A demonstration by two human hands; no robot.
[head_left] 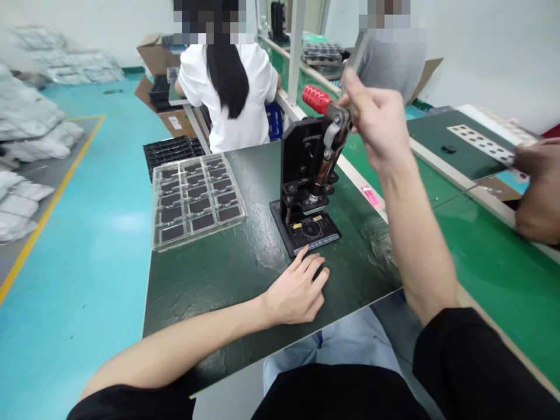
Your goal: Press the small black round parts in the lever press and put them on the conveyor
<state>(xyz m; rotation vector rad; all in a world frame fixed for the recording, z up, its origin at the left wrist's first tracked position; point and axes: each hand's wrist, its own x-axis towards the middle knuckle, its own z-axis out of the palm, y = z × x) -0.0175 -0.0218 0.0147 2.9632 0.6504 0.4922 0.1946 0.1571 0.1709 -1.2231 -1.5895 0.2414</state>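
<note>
A black toggle press (301, 169) with a red handle (317, 100) stands on the dark green table (210, 280). On its base plate (311, 228) are a round fixture and small yellow pieces. My left hand (300, 286) rests on the table at the front edge of the base, fingers slightly bent and apart, with a fingertip by the label strip. My right hand (371, 116) is raised beside the top of the press, fingers curled round a grey metal bar (357, 53); the far side of this grip is hidden.
A clear tray (199, 201) with dark flat pieces lies at the left, black trays (168, 153) behind it. One person in white (238, 99) sits ahead, another in grey beyond. Someone's hand (540, 175) reaches in at the right by a white perforated strip (481, 144).
</note>
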